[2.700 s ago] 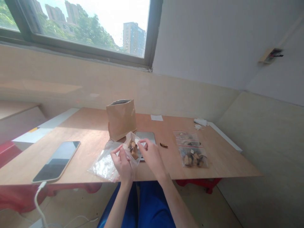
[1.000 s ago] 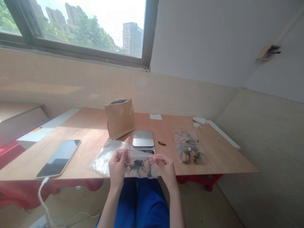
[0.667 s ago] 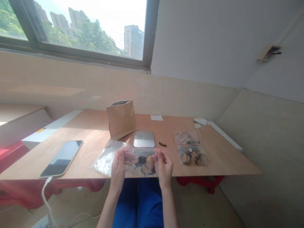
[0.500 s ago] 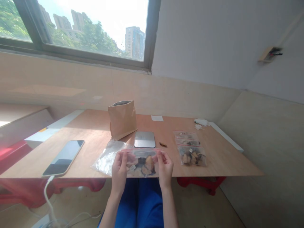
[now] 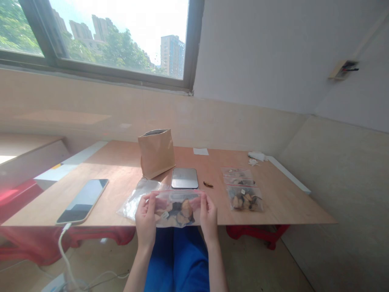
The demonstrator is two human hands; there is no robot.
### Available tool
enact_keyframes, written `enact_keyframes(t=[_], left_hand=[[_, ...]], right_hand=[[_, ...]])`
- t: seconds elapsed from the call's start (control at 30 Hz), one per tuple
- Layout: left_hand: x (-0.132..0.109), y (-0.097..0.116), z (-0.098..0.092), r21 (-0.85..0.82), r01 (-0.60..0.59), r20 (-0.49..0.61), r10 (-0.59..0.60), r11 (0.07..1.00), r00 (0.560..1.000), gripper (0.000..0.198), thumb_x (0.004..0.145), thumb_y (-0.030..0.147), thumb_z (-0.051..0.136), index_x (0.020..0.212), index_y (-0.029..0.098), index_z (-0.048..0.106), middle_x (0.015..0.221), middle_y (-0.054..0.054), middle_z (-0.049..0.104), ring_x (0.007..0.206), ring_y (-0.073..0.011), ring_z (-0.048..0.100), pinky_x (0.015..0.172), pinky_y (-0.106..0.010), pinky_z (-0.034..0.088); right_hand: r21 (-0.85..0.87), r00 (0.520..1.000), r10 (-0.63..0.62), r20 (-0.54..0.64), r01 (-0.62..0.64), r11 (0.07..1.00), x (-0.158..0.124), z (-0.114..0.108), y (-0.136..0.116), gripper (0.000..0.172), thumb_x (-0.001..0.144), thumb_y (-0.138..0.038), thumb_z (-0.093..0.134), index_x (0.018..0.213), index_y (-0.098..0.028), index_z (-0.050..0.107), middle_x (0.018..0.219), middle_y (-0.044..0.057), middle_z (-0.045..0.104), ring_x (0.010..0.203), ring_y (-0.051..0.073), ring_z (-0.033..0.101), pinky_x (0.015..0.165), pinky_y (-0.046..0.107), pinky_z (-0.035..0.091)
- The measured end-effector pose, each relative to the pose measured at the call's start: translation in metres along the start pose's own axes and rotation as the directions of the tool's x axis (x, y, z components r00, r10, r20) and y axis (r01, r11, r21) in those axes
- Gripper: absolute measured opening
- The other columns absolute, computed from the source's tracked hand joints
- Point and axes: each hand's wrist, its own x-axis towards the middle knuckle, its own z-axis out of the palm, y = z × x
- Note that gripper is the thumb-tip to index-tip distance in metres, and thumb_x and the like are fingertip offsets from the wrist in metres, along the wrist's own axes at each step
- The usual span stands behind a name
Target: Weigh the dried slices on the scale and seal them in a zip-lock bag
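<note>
Between my hands is a clear zip bag (image 5: pixel 178 211) with dried slices, dark pieces and a small white packet inside. My left hand (image 5: pixel 146 217) pinches its upper left corner, thumb in front. At the upper right corner my right hand (image 5: pixel 208 215) grips it the same way, so the red-edged top is stretched straight. The bag hangs at the table's front edge, above my lap. Just beyond it lies a flat silver scale (image 5: pixel 184 178). Loose clear plastic bags (image 5: pixel 138 200) lie to the left, partly behind my left hand.
A brown paper pouch (image 5: pixel 156 154) stands with its top open behind the scale. Filled zip bags (image 5: pixel 244 198) overlap at right; a small dark dried piece (image 5: pixel 208 184) lies nearer the scale. A phone (image 5: pixel 83 201) with a white cable (image 5: pixel 62 243) rests at left. White paper (image 5: pixel 201 151) lies at the back.
Both hands have shifted slightly left with the zip bag, the left one further, so the bag's top is pulled wider. Other things on the table stay where they were.
</note>
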Motion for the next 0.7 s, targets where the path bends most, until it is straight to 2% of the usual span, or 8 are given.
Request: enact_keyframes(t=[0.23, 0.43, 0.7], left_hand=[[-0.0001, 0.0039, 0.0042, 0.015, 0.003, 0.044, -0.003, 1.0, 0.999, 0.034, 0.076, 0.048, 0.054, 0.087, 0.016, 0.057, 0.063, -0.001, 0.065, 0.06, -0.0173, 0.064, 0.054, -0.026, 0.05], [0.0006, 0.0002, 0.0032, 0.018, 0.028, 0.034, -0.029, 0.999, 0.999, 0.035, 0.075, 0.049, 0.053, 0.087, 0.016, 0.057, 0.062, -0.002, 0.065, 0.061, -0.0178, 0.064, 0.057, -0.027, 0.051], [0.0047, 0.0001, -0.001, 0.014, 0.045, 0.02, -0.045, 0.999, 0.999, 0.034, 0.076, 0.048, 0.053, 0.086, 0.016, 0.055, 0.062, -0.001, 0.064, 0.061, -0.017, 0.063, 0.055, -0.025, 0.048]], right_hand=[[-0.001, 0.999, 0.008, -0.035, -0.008, 1.0, -0.0042, -0.0065, -0.0052, 0.046, 0.085, -0.052, 0.039, 0.092, -0.014, 0.064, 0.067, 0.005, 0.064, 0.064, 0.017, 0.059, 0.061, 0.024, 0.046], [0.021, 0.999, 0.022, 0.033, -0.022, 1.0, -0.0048, -0.009, -0.0069, 0.044, 0.086, -0.051, 0.038, 0.094, -0.015, 0.063, 0.065, 0.003, 0.063, 0.06, 0.015, 0.057, 0.057, 0.023, 0.045], [0.026, 0.998, 0.015, 0.055, -0.016, 1.0, 0.0018, -0.0027, -0.0058, 0.043, 0.086, -0.049, 0.039, 0.09, -0.014, 0.064, 0.064, 0.004, 0.065, 0.057, 0.015, 0.057, 0.058, 0.023, 0.046]])
